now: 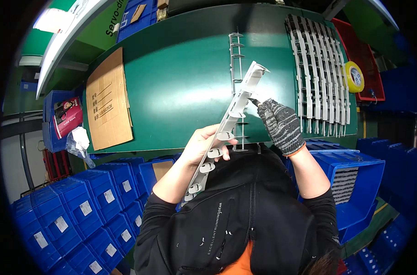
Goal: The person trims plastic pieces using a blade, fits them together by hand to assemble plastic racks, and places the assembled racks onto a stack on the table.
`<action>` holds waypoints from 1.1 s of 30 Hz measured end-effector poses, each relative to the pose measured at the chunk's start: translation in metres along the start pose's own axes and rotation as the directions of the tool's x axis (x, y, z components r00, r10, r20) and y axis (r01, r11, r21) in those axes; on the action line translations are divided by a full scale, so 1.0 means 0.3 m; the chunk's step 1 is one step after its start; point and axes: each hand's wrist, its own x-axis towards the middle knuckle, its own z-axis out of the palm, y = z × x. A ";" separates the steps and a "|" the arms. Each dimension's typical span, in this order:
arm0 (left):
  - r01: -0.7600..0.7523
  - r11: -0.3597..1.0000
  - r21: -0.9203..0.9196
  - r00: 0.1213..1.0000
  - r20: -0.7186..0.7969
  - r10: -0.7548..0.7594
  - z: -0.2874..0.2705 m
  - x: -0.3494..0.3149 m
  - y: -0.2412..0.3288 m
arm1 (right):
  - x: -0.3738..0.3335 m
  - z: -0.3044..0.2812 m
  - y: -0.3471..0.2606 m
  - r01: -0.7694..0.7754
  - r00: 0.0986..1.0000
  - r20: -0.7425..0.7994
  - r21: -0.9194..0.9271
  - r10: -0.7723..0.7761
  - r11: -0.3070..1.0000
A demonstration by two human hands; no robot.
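My bare left hand (206,144) is wrapped round a long white plastic strip (230,117) with several rounded tabs along it. The strip slants from near my body up over the green table. My right hand (282,127), in a dark grey striped knit glove, is closed round a small dark pointed tool (254,101). The tool's tip meets the strip near its upper end; most of its body is hidden in the glove. Beneath the strip, a thin grey ladder-like frame (236,55) lies on the table, partly covered by the strip.
Several long white strips (319,78) lie side by side at the table's right, beside a yellow tape roll (354,77) and a red bin (371,68). Flat cardboard (108,98) lies on the left of the green table (181,82). Blue crates (87,208) stand lower left, another blue crate (371,178) lower right.
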 end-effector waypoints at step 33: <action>-0.025 0.999 -0.043 0.999 -0.038 0.023 -0.001 0.018 -0.017 | -0.022 0.000 -0.072 -0.312 0.945 -0.014 0.258 0.327 0.914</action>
